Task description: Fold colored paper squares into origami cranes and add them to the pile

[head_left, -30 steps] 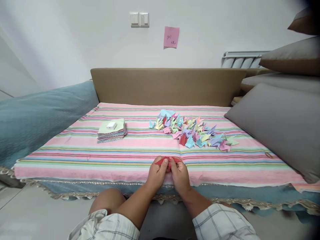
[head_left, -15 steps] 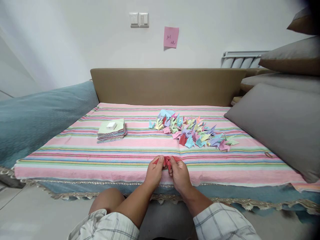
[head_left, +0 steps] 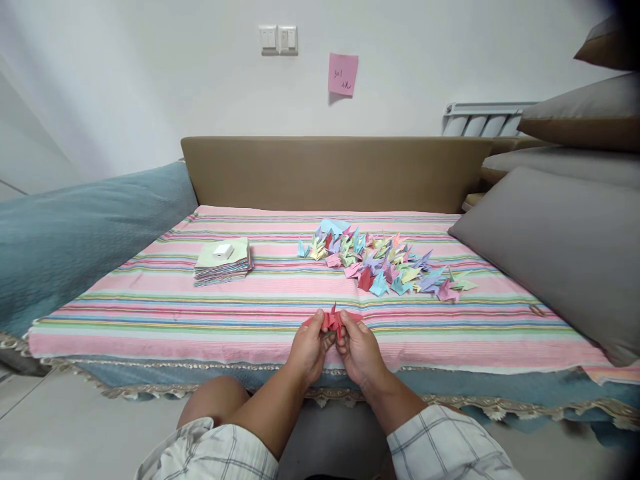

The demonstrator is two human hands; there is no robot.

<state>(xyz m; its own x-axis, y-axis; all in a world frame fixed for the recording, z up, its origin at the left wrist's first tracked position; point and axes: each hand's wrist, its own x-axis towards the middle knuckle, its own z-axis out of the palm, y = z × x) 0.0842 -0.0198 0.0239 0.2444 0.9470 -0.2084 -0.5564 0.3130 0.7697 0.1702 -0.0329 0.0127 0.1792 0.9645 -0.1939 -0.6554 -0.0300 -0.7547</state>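
A red paper crane (head_left: 333,321) is held between my two hands over the front of the striped cloth (head_left: 200,313). Its wings stick out to both sides and a thin point rises from its middle. My left hand (head_left: 309,343) pinches the left wing between thumb and fingers. On the other side, my right hand (head_left: 358,347) grips the right wing the same way. Beyond my hands lies a heap of folded paper cranes (head_left: 380,263) in many colours.
To the left, a stack of square paper sheets (head_left: 223,270) carries a small white box (head_left: 223,251). A large grey cushion (head_left: 555,247) leans at the right. Two small brown bits (head_left: 537,310) lie near it. The brown backrest (head_left: 330,173) stands behind.
The red crane's wings are spread a little wider, and a thin point now shows upright at its middle. My left hand has shifted slightly left; the surroundings are the same.
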